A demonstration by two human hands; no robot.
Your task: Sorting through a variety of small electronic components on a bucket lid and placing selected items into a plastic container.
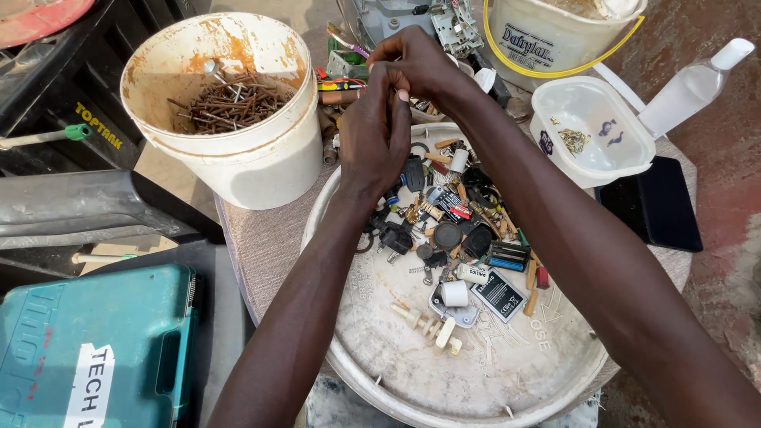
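Head view: a small item is pinched between the two hands above the far rim of the tray (372,372), but it is hidden by the fingers, so its kind, its long axis and the way it points cannot be told. The left hand (372,139) is seen from the back, its fingers curled nearly shut and raised toward the right hand (416,63). The right hand is bent over from the far side, its fingertips closed against those of the left, with hardly any gap between them. Both forearms are stretched from the near edge across the tray.

Under the hands, a heap of small parts (452,214) is spread over the far half of the round, whitish tray: black plugs, flat batteries, white cylinders and bits of wire. A flat battery (499,295) with a dark label lies nearer the middle, just beside a white plug (428,321).

To the left of the hands, a white bucket (238,162) stained with rust is stood, with rusty nails (230,103) in it. To the right, a white tub (590,131) is set, a clear bottle (694,87) beyond it and a black phone (654,202) just beside it. A teal case (95,349) lies at the near left.
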